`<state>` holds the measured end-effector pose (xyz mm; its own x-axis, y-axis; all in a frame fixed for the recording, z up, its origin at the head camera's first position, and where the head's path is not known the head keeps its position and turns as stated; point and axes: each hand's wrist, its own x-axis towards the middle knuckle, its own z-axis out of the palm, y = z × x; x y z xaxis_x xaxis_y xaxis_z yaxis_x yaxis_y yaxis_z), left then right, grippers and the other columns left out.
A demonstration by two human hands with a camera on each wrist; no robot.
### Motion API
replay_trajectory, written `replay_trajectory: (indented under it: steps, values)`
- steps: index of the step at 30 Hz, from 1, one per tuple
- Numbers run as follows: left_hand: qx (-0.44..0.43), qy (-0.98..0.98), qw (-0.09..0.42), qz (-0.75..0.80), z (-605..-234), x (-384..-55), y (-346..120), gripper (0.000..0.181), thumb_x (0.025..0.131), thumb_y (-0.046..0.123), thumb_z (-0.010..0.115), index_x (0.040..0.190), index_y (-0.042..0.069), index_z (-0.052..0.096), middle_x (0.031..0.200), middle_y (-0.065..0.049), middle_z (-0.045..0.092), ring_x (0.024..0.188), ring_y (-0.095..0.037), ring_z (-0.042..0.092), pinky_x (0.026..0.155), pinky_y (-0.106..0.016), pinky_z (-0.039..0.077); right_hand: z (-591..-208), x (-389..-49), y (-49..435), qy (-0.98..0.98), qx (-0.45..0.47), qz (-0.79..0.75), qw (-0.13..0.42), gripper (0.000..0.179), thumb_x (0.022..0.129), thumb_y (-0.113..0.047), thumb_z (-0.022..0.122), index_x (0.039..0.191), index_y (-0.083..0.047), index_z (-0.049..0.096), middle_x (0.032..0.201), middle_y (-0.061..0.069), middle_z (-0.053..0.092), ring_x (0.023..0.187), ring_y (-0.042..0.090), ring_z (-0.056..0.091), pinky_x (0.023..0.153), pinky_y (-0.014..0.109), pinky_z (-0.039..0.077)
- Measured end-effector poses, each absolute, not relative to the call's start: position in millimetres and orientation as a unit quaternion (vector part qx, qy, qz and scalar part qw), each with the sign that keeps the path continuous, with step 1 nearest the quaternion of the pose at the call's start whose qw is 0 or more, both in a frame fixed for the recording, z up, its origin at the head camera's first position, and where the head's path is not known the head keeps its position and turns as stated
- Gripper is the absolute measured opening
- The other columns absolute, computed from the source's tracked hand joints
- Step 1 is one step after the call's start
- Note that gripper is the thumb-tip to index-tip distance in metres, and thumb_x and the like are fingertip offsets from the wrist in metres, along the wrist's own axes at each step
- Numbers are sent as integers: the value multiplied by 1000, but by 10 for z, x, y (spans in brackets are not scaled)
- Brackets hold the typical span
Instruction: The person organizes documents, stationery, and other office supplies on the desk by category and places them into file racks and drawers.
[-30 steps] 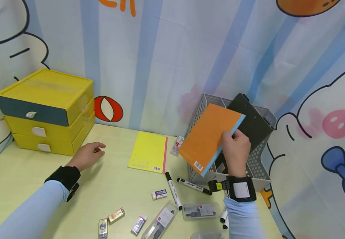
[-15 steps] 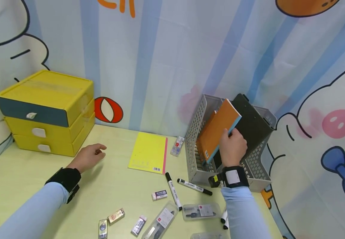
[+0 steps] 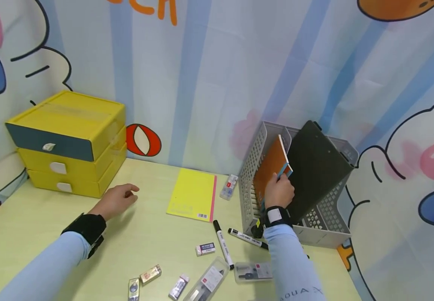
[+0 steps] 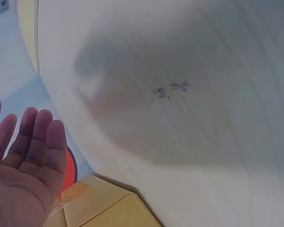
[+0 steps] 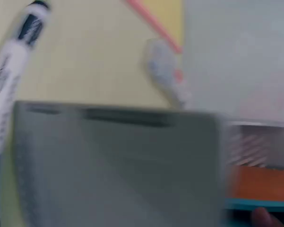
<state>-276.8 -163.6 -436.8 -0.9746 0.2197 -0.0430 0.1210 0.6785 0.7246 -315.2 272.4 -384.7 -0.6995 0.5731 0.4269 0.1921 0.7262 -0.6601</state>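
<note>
In the head view my right hand (image 3: 278, 193) grips an orange notebook (image 3: 268, 165) by its blue spine. The notebook stands nearly upright inside the left part of a grey perforated file holder (image 3: 323, 239); its lower edge is hidden. A dark clipboard-like board (image 3: 314, 171) leans in the holder beside it. The right wrist view shows the notebook (image 5: 262, 183) and a fingertip (image 5: 262, 217) at its blue edge. Over the table at left, my left hand (image 3: 116, 201) holds nothing, its fingers relaxed; in the left wrist view the hand's palm (image 4: 23, 175) shows with loosely extended fingers.
A yellow drawer box (image 3: 70, 142) stands at back left. A yellow notebook (image 3: 192, 194) lies mid-table, next to a small clear case (image 3: 229, 187). Nearer are markers (image 3: 223, 244), several erasers (image 3: 205, 249) and clear compass cases (image 3: 209, 281). A patterned curtain (image 3: 217, 83) hangs behind.
My right hand has turned the orange notebook from flat-facing to upright and lowered it left into the file holder. The left hand keeps its place; the head view shifts slightly.
</note>
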Motion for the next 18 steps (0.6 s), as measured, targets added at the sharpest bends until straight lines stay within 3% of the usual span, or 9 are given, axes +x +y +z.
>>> replay_trajectory:
  steps: [5, 18]
  values:
    - [96, 912, 71, 392, -4383, -2766, -1623, 38, 101, 12, 52, 134, -7, 51, 122, -26, 59, 105, -38, 54, 97, -54, 46, -3944, -3175, 2726, -912, -250, 224, 233, 45, 102, -31, 52, 105, 10, 69, 101, 31, 68, 88, 47, 66, 73, 58, 53]
    - [95, 913, 75, 389, -4422, -2759, -1547, 36, 101, 11, 54, 132, -8, 53, 118, -24, 60, 101, -36, 54, 94, -53, 48, -3896, -3071, 2918, -920, -282, 174, 209, 62, 96, -52, 56, 76, 6, 68, 74, 24, 66, 68, 40, 66, 56, 51, 51]
